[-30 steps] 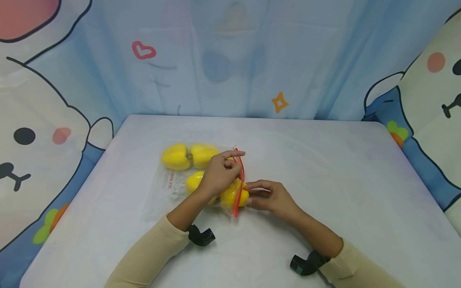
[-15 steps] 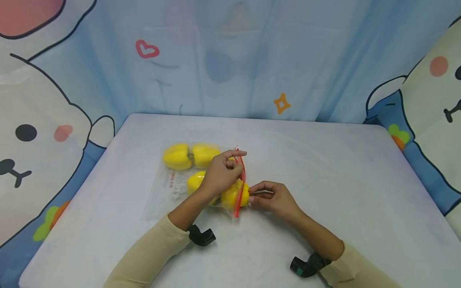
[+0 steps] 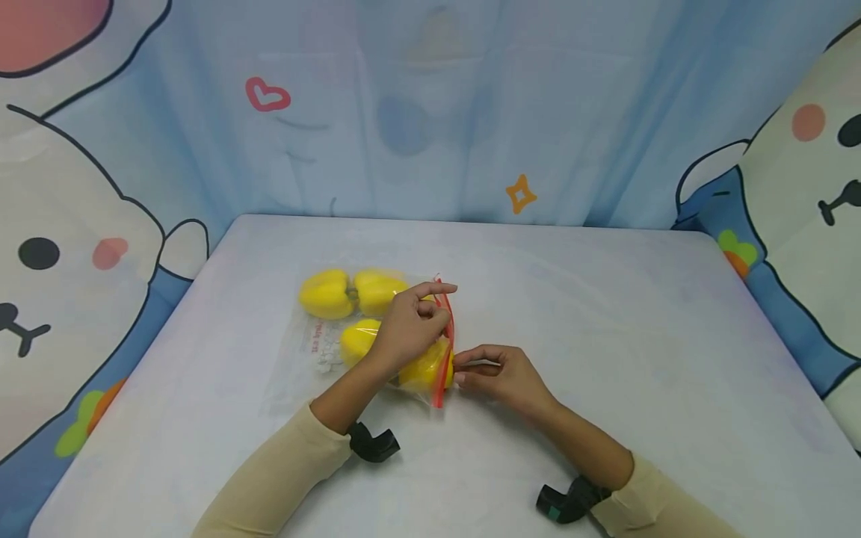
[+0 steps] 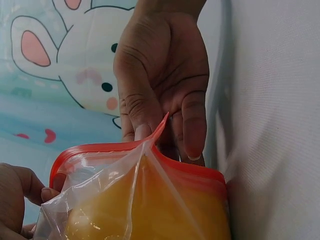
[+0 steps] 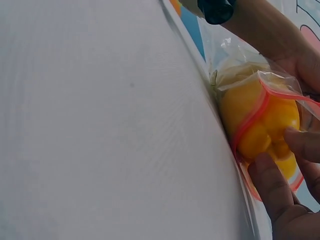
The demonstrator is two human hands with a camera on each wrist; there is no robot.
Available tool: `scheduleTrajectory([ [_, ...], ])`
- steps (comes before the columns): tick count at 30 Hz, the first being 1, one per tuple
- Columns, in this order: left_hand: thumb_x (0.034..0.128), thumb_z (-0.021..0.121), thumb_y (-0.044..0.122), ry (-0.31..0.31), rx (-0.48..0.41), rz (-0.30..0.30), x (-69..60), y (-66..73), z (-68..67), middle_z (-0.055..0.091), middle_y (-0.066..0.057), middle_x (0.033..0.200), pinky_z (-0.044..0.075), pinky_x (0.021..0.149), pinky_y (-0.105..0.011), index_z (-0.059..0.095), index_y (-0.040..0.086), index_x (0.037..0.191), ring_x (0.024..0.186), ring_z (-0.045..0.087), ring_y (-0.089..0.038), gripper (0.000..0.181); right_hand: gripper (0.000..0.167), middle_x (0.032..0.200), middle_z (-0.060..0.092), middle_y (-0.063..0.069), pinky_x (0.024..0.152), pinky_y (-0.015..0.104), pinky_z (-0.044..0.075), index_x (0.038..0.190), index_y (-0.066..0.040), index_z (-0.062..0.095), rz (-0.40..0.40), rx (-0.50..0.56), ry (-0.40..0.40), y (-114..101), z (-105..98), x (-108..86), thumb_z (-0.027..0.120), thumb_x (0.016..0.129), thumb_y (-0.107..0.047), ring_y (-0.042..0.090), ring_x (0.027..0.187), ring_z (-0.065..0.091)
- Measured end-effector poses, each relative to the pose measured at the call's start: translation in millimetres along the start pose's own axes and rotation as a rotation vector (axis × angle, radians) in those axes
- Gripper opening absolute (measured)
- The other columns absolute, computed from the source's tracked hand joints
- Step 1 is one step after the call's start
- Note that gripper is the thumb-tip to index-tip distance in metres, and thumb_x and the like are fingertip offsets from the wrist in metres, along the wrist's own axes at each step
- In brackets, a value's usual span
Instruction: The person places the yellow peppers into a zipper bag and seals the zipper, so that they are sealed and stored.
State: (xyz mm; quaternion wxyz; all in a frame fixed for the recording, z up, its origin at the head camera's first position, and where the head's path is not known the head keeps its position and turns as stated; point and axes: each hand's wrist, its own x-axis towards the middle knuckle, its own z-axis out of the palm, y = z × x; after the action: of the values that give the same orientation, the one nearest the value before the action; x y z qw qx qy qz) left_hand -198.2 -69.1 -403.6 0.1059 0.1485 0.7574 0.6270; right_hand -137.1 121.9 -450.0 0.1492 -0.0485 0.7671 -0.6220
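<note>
A clear zip bag (image 3: 306, 377) with a red seal (image 3: 440, 381) lies on its side, its mouth facing right. Several yellow bell peppers (image 3: 326, 294) show through the plastic. My left hand (image 3: 412, 325) reaches over the bag and pinches its rim near the seal; part of the contents is hidden beneath it. At the mouth is another bell pepper (image 5: 265, 122), mostly inside the red rim. The fingertips and thumb of my right hand (image 3: 501, 377) press on its lobed end. From the left wrist view, the right hand (image 4: 162, 75) faces the bag's parted mouth.
A white-covered table (image 3: 605, 321) extends around the bag. Behind it hangs a light blue curtain (image 3: 430, 112) with cartoon prints. Dark wrist camera mounts (image 3: 373, 444) sit under both wrists.
My right hand has pushed the bell pepper leftward, deeper through the bag's mouth. Its fingers now press the end they earlier spanned. The left hand keeps its hold on the rim.
</note>
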Motion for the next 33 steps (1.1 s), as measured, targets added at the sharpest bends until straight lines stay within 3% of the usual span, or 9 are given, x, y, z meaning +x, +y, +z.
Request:
scheduleTrajectory([
  [12, 0.0872, 0.053, 0.012, -0.004, -0.007, -0.004, -0.6, 1.0, -0.5, 0.046, -0.001, 0.052, 0.026, 0.041, -0.022, 0.064, 0.024, 0.124, 0.042, 0.033, -0.015, 0.040, 0.036, 0.118, 0.070, 0.016, 0.086, 0.028, 0.058, 0.117, -0.003, 0.069, -0.008, -0.032, -0.047, -0.4, 3.0, -1.0, 0.076, 0.084, -0.017, 0.026, 0.108, 0.070],
  [22, 0.0875, 0.054, 0.010, -0.003, 0.013, -0.016, -0.2, 3.0, 1.3, 0.043, 0.001, 0.052, 0.024, 0.041, -0.022, 0.065, 0.024, 0.123, 0.042, 0.030, -0.013, 0.040, 0.035, 0.115, 0.069, 0.017, 0.081, 0.035, 0.060, 0.117, 0.002, 0.065, -0.026, 0.079, 0.015, 0.7, 4.8, 0.3, 0.074, 0.085, -0.010, 0.020, 0.096, 0.073],
  [33, 0.0867, 0.054, 0.011, -0.005, 0.011, -0.018, 0.1, 3.0, 1.3, 0.044, 0.001, 0.053, 0.023, 0.041, -0.022, 0.064, 0.024, 0.124, 0.042, 0.028, -0.013, 0.041, 0.031, 0.110, 0.070, 0.013, 0.077, 0.037, 0.061, 0.112, 0.004, 0.066, -0.028, 0.076, 0.067, -0.3, 9.5, 6.0, 0.074, 0.085, -0.009, 0.020, 0.090, 0.074],
])
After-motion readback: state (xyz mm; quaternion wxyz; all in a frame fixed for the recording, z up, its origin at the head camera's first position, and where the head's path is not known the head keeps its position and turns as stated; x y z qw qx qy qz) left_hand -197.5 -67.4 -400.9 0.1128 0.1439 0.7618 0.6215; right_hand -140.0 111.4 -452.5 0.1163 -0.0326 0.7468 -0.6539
